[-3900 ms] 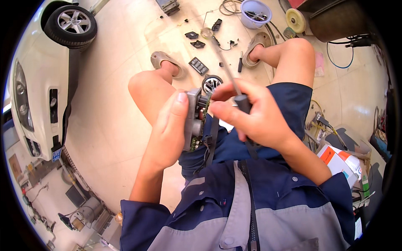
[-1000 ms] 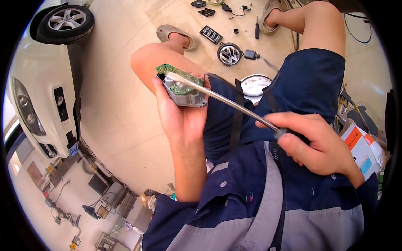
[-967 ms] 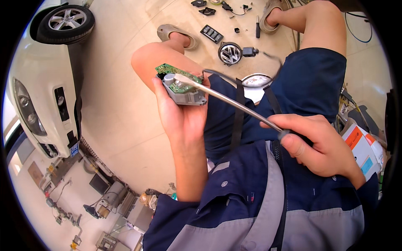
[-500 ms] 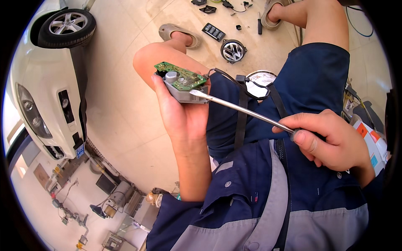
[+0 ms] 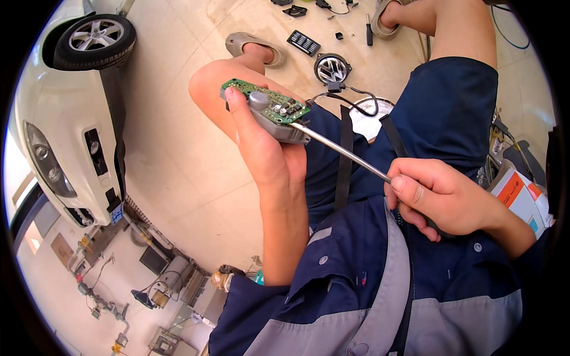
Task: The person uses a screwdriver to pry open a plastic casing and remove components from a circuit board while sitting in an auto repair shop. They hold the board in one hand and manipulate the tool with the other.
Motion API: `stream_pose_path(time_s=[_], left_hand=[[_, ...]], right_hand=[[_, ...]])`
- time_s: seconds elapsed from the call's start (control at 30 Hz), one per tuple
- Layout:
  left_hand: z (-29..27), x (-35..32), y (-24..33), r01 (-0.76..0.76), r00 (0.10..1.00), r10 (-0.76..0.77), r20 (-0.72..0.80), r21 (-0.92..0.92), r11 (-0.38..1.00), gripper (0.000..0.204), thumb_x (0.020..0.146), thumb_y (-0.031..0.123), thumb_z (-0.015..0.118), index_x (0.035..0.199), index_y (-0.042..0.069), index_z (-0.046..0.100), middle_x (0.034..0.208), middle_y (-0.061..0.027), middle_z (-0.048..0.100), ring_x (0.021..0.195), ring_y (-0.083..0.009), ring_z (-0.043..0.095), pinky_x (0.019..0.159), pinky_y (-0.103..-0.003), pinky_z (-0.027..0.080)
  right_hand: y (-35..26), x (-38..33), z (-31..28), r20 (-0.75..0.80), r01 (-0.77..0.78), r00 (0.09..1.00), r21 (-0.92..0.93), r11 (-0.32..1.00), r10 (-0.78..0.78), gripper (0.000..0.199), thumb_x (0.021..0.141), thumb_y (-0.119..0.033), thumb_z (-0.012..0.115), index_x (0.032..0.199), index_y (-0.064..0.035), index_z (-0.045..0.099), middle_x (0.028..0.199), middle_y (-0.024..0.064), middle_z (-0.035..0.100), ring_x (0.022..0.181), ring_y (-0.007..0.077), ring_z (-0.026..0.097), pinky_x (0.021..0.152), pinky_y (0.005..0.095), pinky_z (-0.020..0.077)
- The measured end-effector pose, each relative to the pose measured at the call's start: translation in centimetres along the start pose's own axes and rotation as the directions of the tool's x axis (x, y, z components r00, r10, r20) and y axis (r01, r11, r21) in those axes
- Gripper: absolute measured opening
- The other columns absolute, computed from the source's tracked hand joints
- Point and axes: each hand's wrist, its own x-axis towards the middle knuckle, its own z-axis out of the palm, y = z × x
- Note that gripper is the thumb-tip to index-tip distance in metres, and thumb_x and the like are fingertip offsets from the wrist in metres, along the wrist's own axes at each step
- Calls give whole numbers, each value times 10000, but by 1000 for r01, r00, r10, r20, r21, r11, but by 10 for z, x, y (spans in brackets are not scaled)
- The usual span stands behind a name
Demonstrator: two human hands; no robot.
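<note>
In my closed left hand (image 5: 264,151) rests a grey housing (image 5: 284,132) with a green circuit board (image 5: 273,102) tilted along its top. My left thumb presses beside a silver cylinder (image 5: 259,100) on the board. A black cable with a connector (image 5: 336,87) trails from the far side of the unit. My right hand (image 5: 436,193) is wrapped round a screwdriver (image 5: 347,153), covering most of its handle. Its flat tip meets the near right edge of the board, at the seam with the housing; how deep it goes in is hidden.
Beyond my knees, a round chrome car emblem (image 5: 332,69), a black vent grille (image 5: 303,43) and another screwdriver (image 5: 369,31) lie on the tiled floor. A white car (image 5: 71,130) stands at the left. Beside my right forearm is a white and orange box (image 5: 516,193).
The unit has shifted right and turned, and my left thumb now lies over the board. My right hand has moved slightly left with the screwdriver. The cable's connector has swung up and left.
</note>
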Motion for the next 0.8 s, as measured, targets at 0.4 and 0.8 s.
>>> stream_pose_path(time_s=[0.4, 0.8], left_hand=[[-7, -7, 6, 194, 976, -212, -43, -261, 946, 504, 966, 526, 495, 1058, 39, 588, 882, -94, 659, 790, -270, 663, 761, -465, 570], [5, -9, 21, 83, 976, -68, -207, 64, 994, 485, 1007, 452, 480, 1155, -7, 531, 945, -46, 573, 846, -134, 570, 743, -282, 496]], right_hand=[[32, 12, 1, 172, -26, 984, 387, 922, -45, 367, 1054, -309, 378, 871, -17, 502, 551, 46, 452, 380, 126, 446, 370, 246, 381], [23, 10, 6, 77, -45, 997, 212, 976, 29, 324, 1044, -272, 389, 868, -22, 496, 545, 39, 474, 398, 111, 467, 398, 240, 391]])
